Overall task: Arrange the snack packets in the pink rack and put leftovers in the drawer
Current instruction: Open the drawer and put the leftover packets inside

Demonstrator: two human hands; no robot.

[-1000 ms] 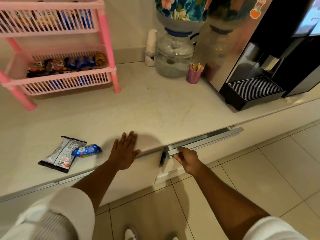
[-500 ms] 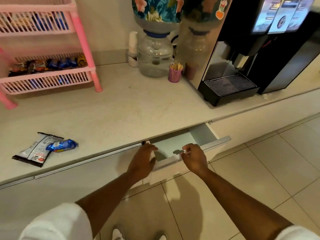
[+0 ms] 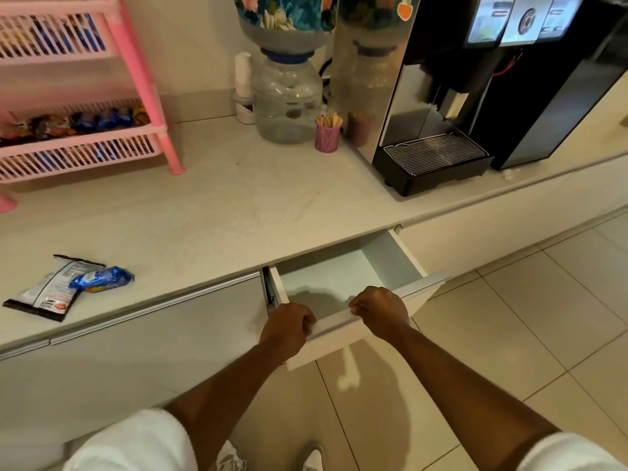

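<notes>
Both hands grip the drawer (image 3: 343,283) front lip, left hand (image 3: 289,329) and right hand (image 3: 382,312) curled over it. Two leftover packets (image 3: 68,287) lie on the desk (image 3: 238,205) well to the left, long axes slanting toward the drawer, nearer the left hand.

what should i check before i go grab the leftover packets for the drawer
1. Drawer open wide enough: ok, well pulled out.
2. Drawer interior free: ok for the part shown, front corner hidden by the hands.
3. Left hand free: not ok, grips the drawer front.
4. Right hand free: not ok, grips the front edge.
5. Leftovers in place: ok, silver packet and blue packet lie on the counter, touching.
6. Room left in pink rack: cannot tell.
</notes>
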